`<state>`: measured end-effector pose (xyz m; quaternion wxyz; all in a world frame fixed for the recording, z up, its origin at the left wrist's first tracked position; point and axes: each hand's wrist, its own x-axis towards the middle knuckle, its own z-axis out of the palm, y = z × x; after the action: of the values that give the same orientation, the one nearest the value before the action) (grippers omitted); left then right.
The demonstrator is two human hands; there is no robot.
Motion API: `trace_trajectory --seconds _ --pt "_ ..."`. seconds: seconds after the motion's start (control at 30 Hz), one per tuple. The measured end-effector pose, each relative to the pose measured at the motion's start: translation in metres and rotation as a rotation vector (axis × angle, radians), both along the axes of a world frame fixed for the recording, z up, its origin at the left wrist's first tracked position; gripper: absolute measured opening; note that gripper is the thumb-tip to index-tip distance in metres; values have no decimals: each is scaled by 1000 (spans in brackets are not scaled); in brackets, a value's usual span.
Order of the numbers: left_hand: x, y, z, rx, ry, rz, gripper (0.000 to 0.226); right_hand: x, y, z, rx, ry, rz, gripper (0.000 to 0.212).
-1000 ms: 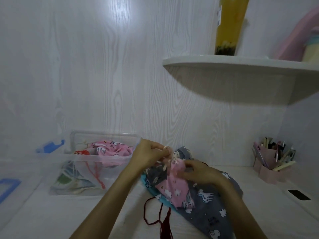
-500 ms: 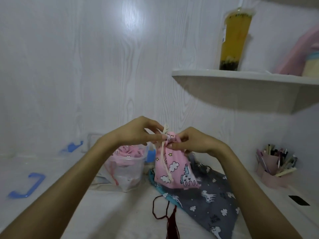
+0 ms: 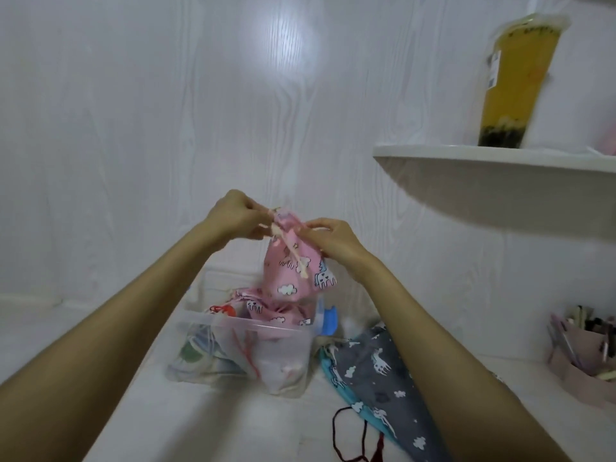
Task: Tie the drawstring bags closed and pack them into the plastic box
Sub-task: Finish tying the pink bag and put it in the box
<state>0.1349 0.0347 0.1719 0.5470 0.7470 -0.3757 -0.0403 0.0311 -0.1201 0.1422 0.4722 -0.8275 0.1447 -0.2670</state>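
A pink unicorn drawstring bag (image 3: 296,271) hangs in the air above the clear plastic box (image 3: 240,328). My left hand (image 3: 235,215) pinches the cream drawstring at the bag's gathered neck from the left. My right hand (image 3: 333,240) pinches the neck and cord from the right. A cream cord end (image 3: 295,258) dangles down the bag's front. Inside the box lie another pink unicorn bag (image 3: 266,308) and other bags with red cords. A grey unicorn bag (image 3: 380,371) lies flat on the table right of the box, with a blue one (image 3: 343,391) under it.
A dark red cord with a tassel (image 3: 353,435) lies at the front by the grey bag. A pink pen holder (image 3: 583,358) stands at the right. A wall shelf (image 3: 500,158) above carries a tall yellow drink cup (image 3: 513,85). A blue box latch (image 3: 328,320) shows beside the box.
Both hands have lifted the pink bag off the grey bag and carried it up and left, over the plastic box. The camera has tilted up.
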Motion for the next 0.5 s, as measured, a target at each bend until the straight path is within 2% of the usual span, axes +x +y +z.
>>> trace_trajectory --seconds 0.07,0.13,0.17,0.23,0.3,0.37,0.43,0.5 --pt "23 2 -29 248 -54 117 10 15 0 -22 -186 145 2 22" --pt "35 6 -55 631 -218 222 34 24 0 -43 -375 284 -22 22" --pt "40 7 -66 726 -325 243 44 27 -1 -53 -437 333 -23 22" --pt "41 4 -76 699 -496 152 46 32 -1 -66 -529 424 47 27" --pt "41 -4 -83 730 -527 -41 33 37 0 -73 -617 551 153 34" --pt "42 -14 -95 920 -464 -119 27 42 4 -76 -693 692 218 40" --pt "48 -20 -106 1125 -454 -119 32 51 8 -78 -772 815 261 46" --pt "55 -24 -112 1228 -437 -140 34 58 10 -80 -846 914 322 48"
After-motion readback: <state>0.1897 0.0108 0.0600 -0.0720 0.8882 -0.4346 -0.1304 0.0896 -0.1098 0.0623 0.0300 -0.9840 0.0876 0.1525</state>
